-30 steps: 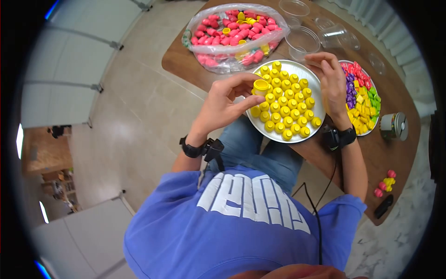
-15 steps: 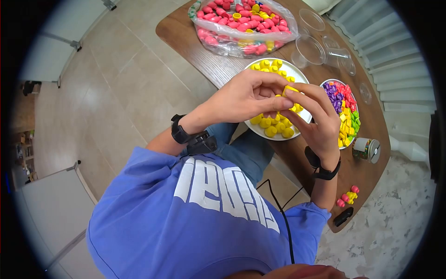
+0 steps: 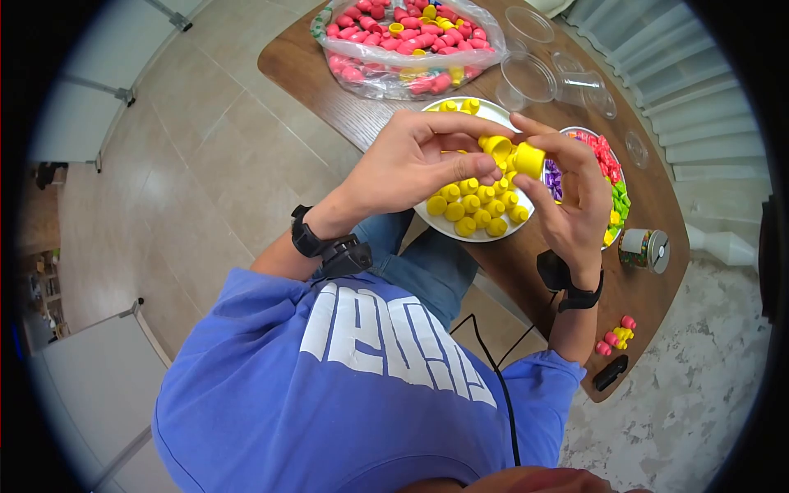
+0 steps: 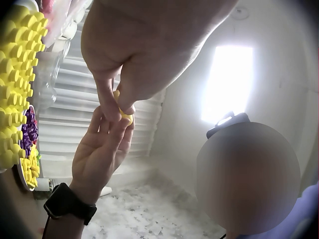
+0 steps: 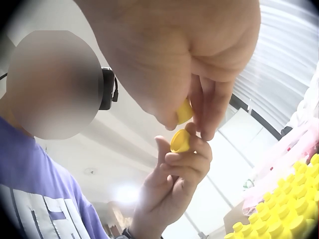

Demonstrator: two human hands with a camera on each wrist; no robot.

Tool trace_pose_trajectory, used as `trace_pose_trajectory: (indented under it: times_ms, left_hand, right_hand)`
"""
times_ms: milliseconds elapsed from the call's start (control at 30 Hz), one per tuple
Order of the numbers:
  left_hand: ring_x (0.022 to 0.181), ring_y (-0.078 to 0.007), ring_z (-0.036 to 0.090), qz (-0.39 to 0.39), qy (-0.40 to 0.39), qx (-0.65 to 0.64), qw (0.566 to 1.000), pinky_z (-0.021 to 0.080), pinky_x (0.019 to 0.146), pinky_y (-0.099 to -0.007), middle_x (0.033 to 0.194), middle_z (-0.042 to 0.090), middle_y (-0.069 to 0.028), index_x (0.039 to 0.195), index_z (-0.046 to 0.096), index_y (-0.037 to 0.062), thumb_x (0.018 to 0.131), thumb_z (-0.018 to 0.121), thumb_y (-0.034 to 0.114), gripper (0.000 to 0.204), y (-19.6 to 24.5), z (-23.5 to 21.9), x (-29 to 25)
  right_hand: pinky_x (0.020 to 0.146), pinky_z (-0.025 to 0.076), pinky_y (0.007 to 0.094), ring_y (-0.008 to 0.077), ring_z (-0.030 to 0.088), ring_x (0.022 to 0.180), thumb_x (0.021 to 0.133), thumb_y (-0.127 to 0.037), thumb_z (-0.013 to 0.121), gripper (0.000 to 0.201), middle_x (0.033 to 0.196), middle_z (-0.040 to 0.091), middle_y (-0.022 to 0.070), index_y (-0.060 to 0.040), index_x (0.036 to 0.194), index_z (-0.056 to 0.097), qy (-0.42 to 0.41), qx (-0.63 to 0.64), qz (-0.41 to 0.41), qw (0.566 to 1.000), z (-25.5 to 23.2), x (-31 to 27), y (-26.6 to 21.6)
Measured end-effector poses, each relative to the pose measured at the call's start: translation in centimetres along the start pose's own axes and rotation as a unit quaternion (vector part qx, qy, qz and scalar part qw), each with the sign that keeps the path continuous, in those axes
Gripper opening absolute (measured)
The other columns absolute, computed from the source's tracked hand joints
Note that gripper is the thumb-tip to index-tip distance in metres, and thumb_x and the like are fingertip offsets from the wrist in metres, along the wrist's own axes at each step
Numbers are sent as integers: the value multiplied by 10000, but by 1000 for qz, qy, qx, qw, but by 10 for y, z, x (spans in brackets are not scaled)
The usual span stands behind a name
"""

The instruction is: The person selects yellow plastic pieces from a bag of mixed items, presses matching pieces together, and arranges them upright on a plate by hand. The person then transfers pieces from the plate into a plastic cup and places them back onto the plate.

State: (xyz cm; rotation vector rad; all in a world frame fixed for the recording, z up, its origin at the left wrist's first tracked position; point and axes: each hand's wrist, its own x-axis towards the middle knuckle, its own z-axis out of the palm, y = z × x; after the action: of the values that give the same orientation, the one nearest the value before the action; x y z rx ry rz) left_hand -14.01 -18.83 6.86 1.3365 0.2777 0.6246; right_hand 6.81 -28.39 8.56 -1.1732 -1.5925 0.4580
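In the head view my left hand [image 3: 419,164] pinches a hollow yellow plastic capsule half [image 3: 496,146] between thumb and fingers. Facing it, my right hand [image 3: 575,185] grips a second yellow half [image 3: 532,160]. The two pieces are close together, over a round plate [image 3: 493,112]. Seen from the right wrist, the left hand's piece [image 5: 180,141] turns its open mouth outward, just below the right hand's piece [image 5: 185,111]. Many yellow pieces [image 3: 470,204] with small round knobs cover the plate; the hands hide part of them.
A clear plastic bag [image 3: 370,86] of pink and yellow pieces stands at the back. Clear plastic cups [image 3: 528,78], a plate of colourful wrapped sweets [image 3: 606,158] and a tin [image 3: 645,249] are to the right. Small pink and yellow pieces [image 3: 616,335] lie by a black object [image 3: 610,372].
The left hand first held one yellow piece over the plate, apart from the right. Both hands then came together on it; now each holds a separate yellow half.
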Motion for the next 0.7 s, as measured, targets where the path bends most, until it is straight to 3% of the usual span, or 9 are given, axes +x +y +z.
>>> trace_pose_trajectory:
  times_ms: [33,167,233,700]
  left_hand:
    - [973,-170,713,23,25,-13,999,583,880,-309,1178,707,-155,1338,634,-62,993,683,30,360,0,1,0]
    - [1080,-204,713,1,-1,19,1000,605,921,-322,1205,703,-171,1315,629,-73,921,766,5,425,8,3,-1]
    - [1091,-208,712,2,6,12,1000,607,936,-324,1207,700,-169,1295,635,-72,903,783,-2,425,6,3,0]
    - [1073,-209,723,12,25,-34,999,609,964,-323,1147,710,-160,1169,667,-66,843,827,-44,364,7,5,-2]
  right_hand:
    - [903,562,323,244,717,1084,777,4,836,405,1210,735,160,-28,1149,680,-22,-43,-51,998,-1,2,-1]
    - [864,562,338,241,699,1040,756,21,838,382,1147,727,149,-20,1113,707,-18,-80,-57,995,-3,-1,1]
    - [829,559,347,245,688,976,747,36,836,361,1075,719,129,-14,1086,724,-11,-4,-40,999,0,-2,2]
    - [911,552,352,245,710,1032,739,72,830,386,1097,772,131,-12,1108,753,-38,48,-34,998,-6,-5,4]
